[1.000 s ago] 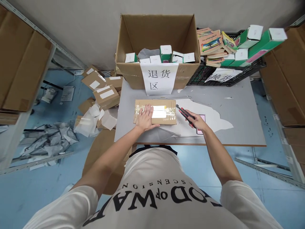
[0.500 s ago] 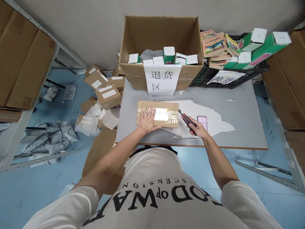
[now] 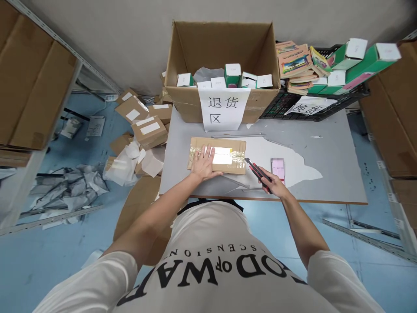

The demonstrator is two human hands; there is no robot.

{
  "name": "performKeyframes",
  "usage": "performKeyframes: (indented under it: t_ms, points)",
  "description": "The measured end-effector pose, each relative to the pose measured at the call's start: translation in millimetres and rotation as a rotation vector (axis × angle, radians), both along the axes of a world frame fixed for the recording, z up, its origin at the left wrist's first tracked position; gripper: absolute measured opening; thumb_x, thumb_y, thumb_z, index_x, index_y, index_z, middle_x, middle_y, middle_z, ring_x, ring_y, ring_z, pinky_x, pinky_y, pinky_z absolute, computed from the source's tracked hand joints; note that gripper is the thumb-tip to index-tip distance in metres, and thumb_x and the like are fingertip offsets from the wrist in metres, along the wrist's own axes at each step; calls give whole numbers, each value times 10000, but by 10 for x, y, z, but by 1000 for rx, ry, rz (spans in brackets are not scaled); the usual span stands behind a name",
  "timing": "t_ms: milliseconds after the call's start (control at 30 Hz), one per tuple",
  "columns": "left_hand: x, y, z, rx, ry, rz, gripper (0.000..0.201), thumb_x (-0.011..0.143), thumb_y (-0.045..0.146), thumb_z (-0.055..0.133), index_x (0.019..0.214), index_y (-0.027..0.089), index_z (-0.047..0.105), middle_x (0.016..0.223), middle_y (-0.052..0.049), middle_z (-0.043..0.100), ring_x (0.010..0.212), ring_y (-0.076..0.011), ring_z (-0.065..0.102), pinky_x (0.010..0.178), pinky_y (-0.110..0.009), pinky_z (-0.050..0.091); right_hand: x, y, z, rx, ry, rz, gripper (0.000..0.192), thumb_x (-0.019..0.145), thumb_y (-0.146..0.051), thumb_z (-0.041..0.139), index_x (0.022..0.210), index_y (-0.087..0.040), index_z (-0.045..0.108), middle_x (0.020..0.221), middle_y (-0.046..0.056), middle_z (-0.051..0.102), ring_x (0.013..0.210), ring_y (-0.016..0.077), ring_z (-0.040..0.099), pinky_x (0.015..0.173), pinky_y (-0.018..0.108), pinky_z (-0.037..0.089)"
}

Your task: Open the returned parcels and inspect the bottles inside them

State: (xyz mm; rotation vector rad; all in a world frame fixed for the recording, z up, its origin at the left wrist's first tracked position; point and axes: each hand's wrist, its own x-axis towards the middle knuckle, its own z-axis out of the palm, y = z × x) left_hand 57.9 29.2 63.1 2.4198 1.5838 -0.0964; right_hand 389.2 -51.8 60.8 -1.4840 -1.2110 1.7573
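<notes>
Currently left hand (image 3: 203, 163) is spread flat, palm down, on the flat brown cardboard parcel with taped white label (image 3: 228, 150), which lies on the grey table (image 3: 325, 143) near its front edge. Right hand (image 3: 273, 184) is closed around a red-and-black utility knife (image 3: 257, 170), tip pointing at the parcel's right end, just beside it. Pink phone (image 3: 278, 168) lies flat by the right hand. Big open cardboard box with paper sign (image 3: 224, 56) sits behind the parcel.

Bright, even overhead light; shadows stay soft. Glare whitens the taped parcel (image 3: 217, 155) near centre. Wide-angle distortion bends shelving at 9 and 3 o'clock. Focus stays sharp overall.
</notes>
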Motion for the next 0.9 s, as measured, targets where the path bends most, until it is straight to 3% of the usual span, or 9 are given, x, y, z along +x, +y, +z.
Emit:
performKeyframes:
  t_ms: [167, 567, 733, 900]
  points:
    - [-2, 5, 1, 0, -6, -3, 1127, 709, 797, 427, 1505, 81, 75, 1569, -179, 51, 1432, -398, -8, 1124, -554, 28, -16, -167, 36, -40, -21, 12, 753, 837, -539, 566, 1477, -270, 274, 766, -6, 557, 405, 51, 418, 362, 206, 338]
    - [12, -18, 31, -7, -2, -6, 1138, 701, 801, 438, 1506, 84, 74, 1566, -181, 89, 1434, -394, -16, 1128, -536, 32, 129, -263, 40, -88, -70, 108, 718, 829, -525, 587, 1454, -277, 335, 759, -6, 574, 405, 49, 435, 365, 205, 353]
    - [-8, -2, 20, 16, -32, -20, 1168, 675, 835, 419, 1506, 87, 83, 1569, -171, 85, 1433, -394, -33, 1132, -536, 28, 118, -323, 62, -94, -86, 66, 732, 822, -538, 585, 1455, -268, 336, 774, 5, 604, 405, 58, 452, 360, 208, 356]
    - [-35, -4, 23, 14, -76, -24, 1188, 655, 835, 451, 1507, 92, 86, 1569, -168, 88, 1437, -379, -36, 1143, -522, -7, 306, -473, 168, -97, -99, -42, 725, 815, -520, 597, 1444, -258, 348, 820, 18, 614, 397, 65, 461, 340, 216, 341]
